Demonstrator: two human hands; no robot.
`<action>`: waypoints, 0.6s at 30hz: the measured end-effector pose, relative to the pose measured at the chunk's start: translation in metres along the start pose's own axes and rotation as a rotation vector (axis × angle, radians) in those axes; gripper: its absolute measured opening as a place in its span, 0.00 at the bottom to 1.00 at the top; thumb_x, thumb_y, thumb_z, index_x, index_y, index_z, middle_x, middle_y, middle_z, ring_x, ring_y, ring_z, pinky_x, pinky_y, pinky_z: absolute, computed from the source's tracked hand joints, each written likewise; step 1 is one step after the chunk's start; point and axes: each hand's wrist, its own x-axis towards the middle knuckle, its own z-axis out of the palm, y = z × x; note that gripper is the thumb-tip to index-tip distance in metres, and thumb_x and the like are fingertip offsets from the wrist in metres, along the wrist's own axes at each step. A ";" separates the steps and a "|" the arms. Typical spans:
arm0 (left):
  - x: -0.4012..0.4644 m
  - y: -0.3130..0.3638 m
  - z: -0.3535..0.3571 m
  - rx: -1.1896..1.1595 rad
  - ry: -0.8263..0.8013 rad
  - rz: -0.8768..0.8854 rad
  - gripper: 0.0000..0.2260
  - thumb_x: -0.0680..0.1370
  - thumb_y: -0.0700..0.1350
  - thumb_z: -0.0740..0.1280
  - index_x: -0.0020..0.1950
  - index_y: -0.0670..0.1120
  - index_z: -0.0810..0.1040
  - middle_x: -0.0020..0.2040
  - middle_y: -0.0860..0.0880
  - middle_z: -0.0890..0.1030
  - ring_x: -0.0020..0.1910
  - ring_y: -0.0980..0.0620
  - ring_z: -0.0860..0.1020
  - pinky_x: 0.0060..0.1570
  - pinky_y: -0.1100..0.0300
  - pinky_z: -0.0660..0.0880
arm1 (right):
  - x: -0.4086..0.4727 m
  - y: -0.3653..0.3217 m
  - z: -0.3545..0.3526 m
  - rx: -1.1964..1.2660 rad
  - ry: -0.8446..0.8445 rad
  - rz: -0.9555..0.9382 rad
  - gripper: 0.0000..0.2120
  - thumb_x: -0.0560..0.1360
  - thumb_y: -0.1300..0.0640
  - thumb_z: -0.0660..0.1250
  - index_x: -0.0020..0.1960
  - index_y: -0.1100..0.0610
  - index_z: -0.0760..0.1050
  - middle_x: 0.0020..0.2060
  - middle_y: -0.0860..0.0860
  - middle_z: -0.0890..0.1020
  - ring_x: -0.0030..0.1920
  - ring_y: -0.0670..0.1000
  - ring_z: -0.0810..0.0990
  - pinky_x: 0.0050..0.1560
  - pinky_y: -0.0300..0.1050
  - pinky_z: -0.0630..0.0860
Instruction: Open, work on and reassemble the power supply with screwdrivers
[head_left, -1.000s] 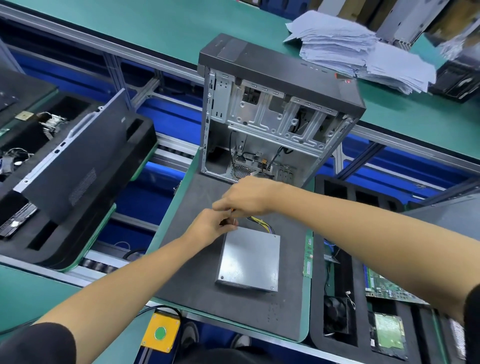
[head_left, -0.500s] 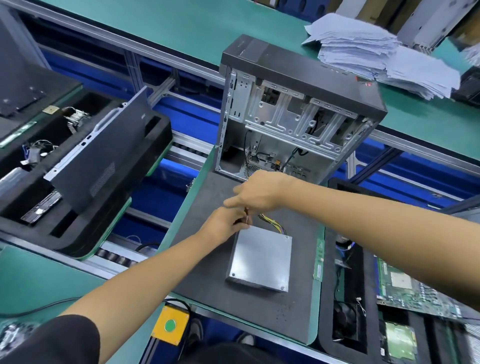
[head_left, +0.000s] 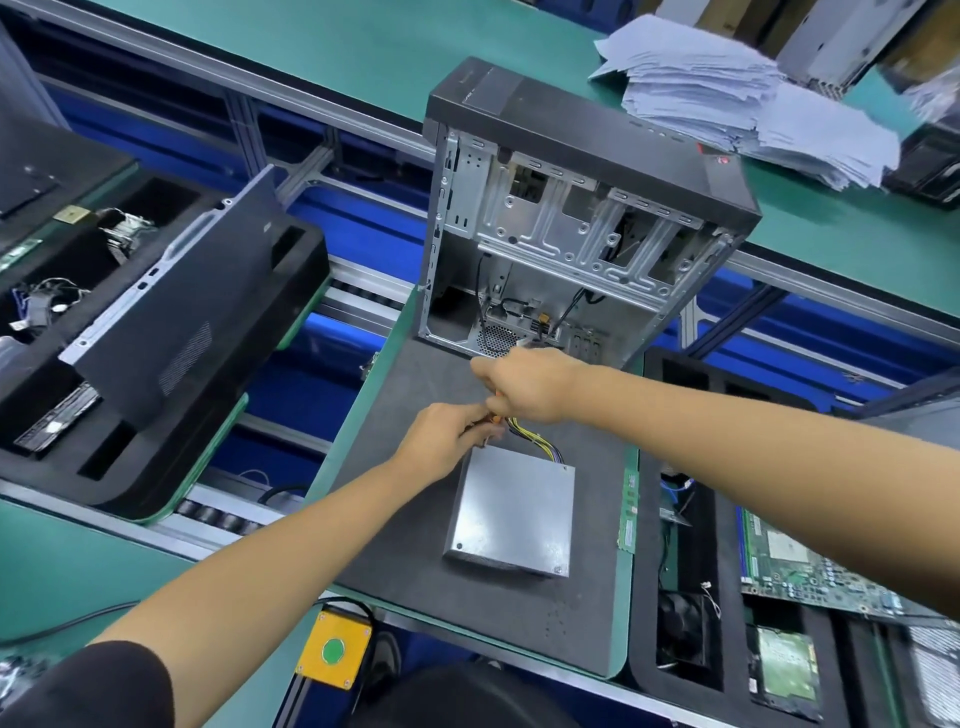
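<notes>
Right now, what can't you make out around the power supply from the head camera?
- Tool or cable end under the right hand: hidden by its fingers.
- What the left hand pinches: covered by both hands.
- Where the wire bundle enters the power supply: hidden behind its lid.
- Screw heads on the lid: too small.

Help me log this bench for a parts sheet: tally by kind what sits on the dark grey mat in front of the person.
Computer case, standing open: 1
Silver power supply, lying flat: 1
Cable bundle, running from the power supply up to both hands: 1
Total: 3
</notes>
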 end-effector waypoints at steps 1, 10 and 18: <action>0.000 -0.001 -0.001 -0.013 -0.014 0.009 0.13 0.80 0.59 0.64 0.53 0.54 0.85 0.43 0.61 0.86 0.41 0.62 0.83 0.49 0.64 0.78 | 0.000 0.002 -0.004 -0.090 -0.007 -0.047 0.13 0.78 0.45 0.61 0.50 0.51 0.59 0.33 0.50 0.73 0.36 0.59 0.74 0.33 0.49 0.65; -0.004 0.004 -0.008 0.019 -0.213 -0.010 0.08 0.84 0.54 0.64 0.63 0.61 0.75 0.47 0.65 0.83 0.47 0.64 0.80 0.50 0.59 0.77 | -0.006 0.013 -0.021 -0.628 0.017 -0.697 0.08 0.83 0.50 0.56 0.62 0.46 0.66 0.44 0.49 0.82 0.31 0.57 0.70 0.28 0.47 0.66; 0.005 0.046 0.033 -0.335 0.016 -0.245 0.16 0.82 0.44 0.66 0.35 0.49 0.66 0.27 0.56 0.67 0.26 0.59 0.65 0.31 0.57 0.61 | -0.018 0.012 0.006 -0.334 0.021 -0.207 0.11 0.81 0.50 0.60 0.53 0.52 0.58 0.37 0.54 0.78 0.35 0.60 0.73 0.30 0.48 0.61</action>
